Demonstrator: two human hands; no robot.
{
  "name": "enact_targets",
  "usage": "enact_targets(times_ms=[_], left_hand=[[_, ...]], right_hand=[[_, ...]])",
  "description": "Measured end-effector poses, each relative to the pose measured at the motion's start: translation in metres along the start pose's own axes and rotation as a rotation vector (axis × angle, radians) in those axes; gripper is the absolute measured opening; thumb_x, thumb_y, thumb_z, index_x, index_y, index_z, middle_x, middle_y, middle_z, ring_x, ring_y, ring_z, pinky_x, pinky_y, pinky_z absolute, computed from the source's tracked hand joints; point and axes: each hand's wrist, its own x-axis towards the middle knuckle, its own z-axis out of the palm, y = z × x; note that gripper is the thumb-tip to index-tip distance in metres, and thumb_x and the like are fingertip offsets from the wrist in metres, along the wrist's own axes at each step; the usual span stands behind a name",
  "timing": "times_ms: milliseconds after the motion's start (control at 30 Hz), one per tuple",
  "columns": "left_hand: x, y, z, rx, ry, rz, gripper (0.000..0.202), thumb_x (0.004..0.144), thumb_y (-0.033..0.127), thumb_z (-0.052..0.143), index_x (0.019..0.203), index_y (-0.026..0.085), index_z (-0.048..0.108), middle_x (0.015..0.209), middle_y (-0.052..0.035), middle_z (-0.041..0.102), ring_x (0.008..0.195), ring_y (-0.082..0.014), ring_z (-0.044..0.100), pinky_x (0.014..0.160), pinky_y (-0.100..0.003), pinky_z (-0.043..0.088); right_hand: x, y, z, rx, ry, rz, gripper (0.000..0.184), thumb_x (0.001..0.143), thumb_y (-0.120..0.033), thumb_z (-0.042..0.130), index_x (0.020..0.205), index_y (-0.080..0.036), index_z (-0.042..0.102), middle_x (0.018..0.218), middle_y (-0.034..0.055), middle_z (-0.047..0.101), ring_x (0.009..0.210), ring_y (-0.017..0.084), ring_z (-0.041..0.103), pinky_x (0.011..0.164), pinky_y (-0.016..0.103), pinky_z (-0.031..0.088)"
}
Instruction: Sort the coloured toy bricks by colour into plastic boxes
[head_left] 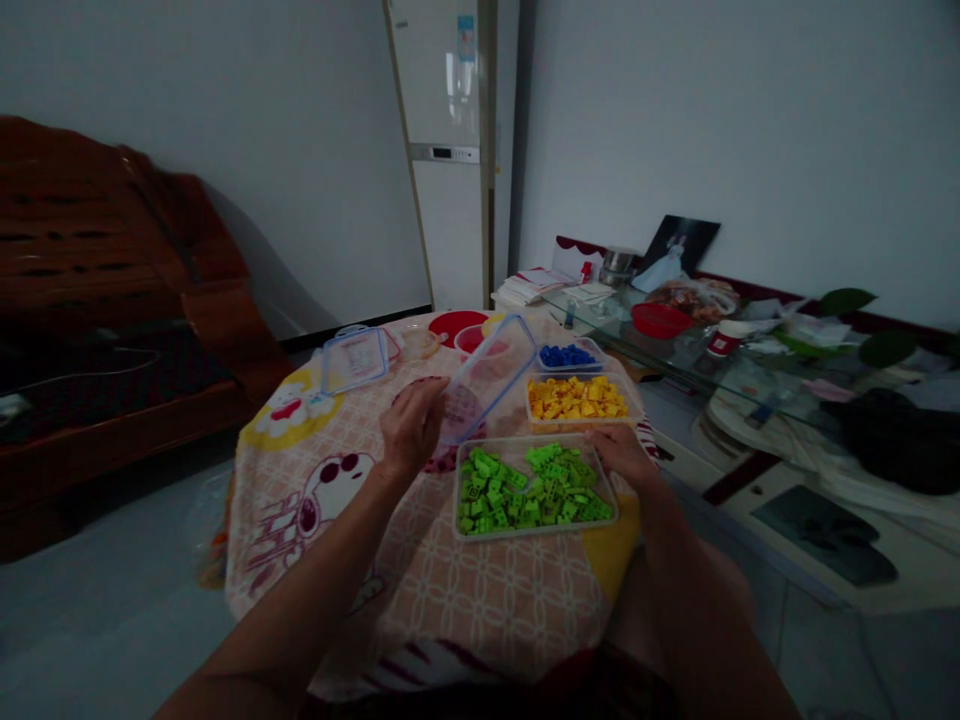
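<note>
My left hand (413, 425) is closed on the edge of a clear, blue-rimmed lid (495, 375), which is tilted up above the table. At the far right corner of a clear box (459, 500) full of green toy bricks (491, 495), my right hand (619, 452) rests with its fingers at the rim; whether they grip it is hard to see. Just behind that box stands another with yellow bricks (577, 398). Farther back, a smaller box holds blue bricks (566, 356).
On the cloth-covered round table (480, 610) lie another blue-rimmed lid (355, 360) and a pink bowl (480, 340). A cluttered glass table (697, 370) stands close on the right. A wooden bench (112, 300) is at the left, a tall white cabinet unit (450, 220) behind.
</note>
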Motion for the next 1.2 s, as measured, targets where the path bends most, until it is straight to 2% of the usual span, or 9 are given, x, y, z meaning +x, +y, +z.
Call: enact_targets(times_ms=[200, 333, 433, 533, 600, 733, 833, 967, 1200], left_hand=[[-0.057, 0.027, -0.006, -0.082, -0.109, 0.249, 0.021, 0.097, 0.034, 0.059, 0.102, 0.023, 0.076, 0.095, -0.0093, 0.079, 0.090, -0.0196, 0.074, 0.084, -0.032, 0.060], [-0.087, 0.051, -0.004, -0.174, -0.169, 0.424, 0.016, 0.096, 0.022, 0.062, 0.104, 0.024, 0.075, 0.098, -0.0079, 0.079, 0.091, -0.0184, 0.075, 0.085, -0.033, 0.061], [-0.103, 0.063, -0.008, -0.202, -0.249, 0.465, 0.020, 0.094, 0.024, 0.065, 0.113, 0.023, 0.073, 0.101, -0.0089, 0.079, 0.093, -0.0194, 0.075, 0.090, -0.036, 0.060], [-0.107, 0.068, -0.016, -0.249, -0.365, 0.476, 0.025, 0.092, 0.029, 0.069, 0.117, 0.022, 0.072, 0.105, -0.0092, 0.079, 0.095, -0.0201, 0.075, 0.090, -0.036, 0.060], [-0.100, 0.065, -0.018, -0.248, -0.344, 0.363, 0.024, 0.093, 0.029, 0.067, 0.116, 0.023, 0.072, 0.109, -0.0096, 0.078, 0.100, -0.0210, 0.074, 0.093, -0.037, 0.060], [-0.080, 0.044, -0.007, -0.178, -0.158, -0.171, 0.034, 0.096, 0.037, 0.059, 0.124, 0.021, 0.070, 0.125, -0.0132, 0.073, 0.119, -0.0262, 0.068, 0.104, -0.045, 0.055], [-0.074, 0.023, 0.008, -0.236, -0.189, -0.470, 0.044, 0.091, 0.045, 0.062, 0.125, 0.018, 0.071, 0.126, -0.0161, 0.072, 0.114, -0.0295, 0.069, 0.100, -0.048, 0.056], [-0.080, 0.012, 0.017, -0.300, -0.203, -0.618, 0.047, 0.080, 0.046, 0.071, 0.117, 0.018, 0.076, 0.123, -0.0154, 0.074, 0.112, -0.0313, 0.070, 0.099, -0.048, 0.057], [-0.085, 0.030, 0.016, -0.546, -0.131, -0.815, 0.048, 0.078, 0.041, 0.071, 0.118, 0.016, 0.075, 0.125, -0.0150, 0.074, 0.107, -0.0288, 0.073, 0.092, -0.043, 0.061]], right_hand=[[-0.005, -0.009, -0.002, 0.204, -0.037, 0.196, 0.029, 0.084, -0.044, 0.055, 0.067, -0.020, 0.061, 0.059, 0.0010, 0.063, 0.053, 0.014, 0.058, 0.046, 0.022, 0.044], [-0.013, -0.018, -0.012, 0.330, -0.025, 0.220, 0.031, 0.086, -0.045, 0.057, 0.078, -0.017, 0.069, 0.067, 0.0039, 0.070, 0.053, 0.015, 0.062, 0.047, 0.023, 0.047], [-0.018, -0.024, -0.016, 0.377, -0.013, 0.244, 0.036, 0.090, -0.048, 0.056, 0.079, -0.016, 0.069, 0.064, 0.0043, 0.069, 0.051, 0.015, 0.062, 0.046, 0.023, 0.047], [-0.021, -0.024, -0.014, 0.334, -0.053, 0.240, 0.038, 0.090, -0.050, 0.058, 0.073, -0.017, 0.067, 0.060, 0.0041, 0.067, 0.047, 0.015, 0.060, 0.044, 0.025, 0.046], [-0.021, -0.021, -0.011, 0.285, -0.061, 0.209, 0.038, 0.087, -0.052, 0.062, 0.069, -0.018, 0.063, 0.057, 0.0026, 0.065, 0.046, 0.015, 0.059, 0.042, 0.025, 0.045], [-0.020, -0.015, -0.006, 0.174, -0.030, 0.133, 0.041, 0.083, -0.054, 0.063, 0.061, -0.020, 0.058, 0.048, -0.0017, 0.057, 0.042, 0.013, 0.053, 0.041, 0.023, 0.042], [-0.020, -0.015, -0.004, 0.136, -0.001, 0.091, 0.041, 0.082, -0.054, 0.061, 0.059, -0.021, 0.056, 0.045, -0.0033, 0.053, 0.040, 0.012, 0.049, 0.039, 0.022, 0.037], [-0.019, -0.017, -0.002, 0.140, 0.054, 0.047, 0.036, 0.079, -0.053, 0.064, 0.066, -0.020, 0.063, 0.049, -0.0036, 0.055, 0.043, 0.011, 0.049, 0.039, 0.021, 0.034], [-0.025, -0.017, -0.008, 0.202, 0.034, 0.123, 0.034, 0.078, -0.052, 0.068, 0.076, -0.018, 0.069, 0.043, -0.0054, 0.051, 0.035, 0.012, 0.046, 0.035, 0.024, 0.036]])
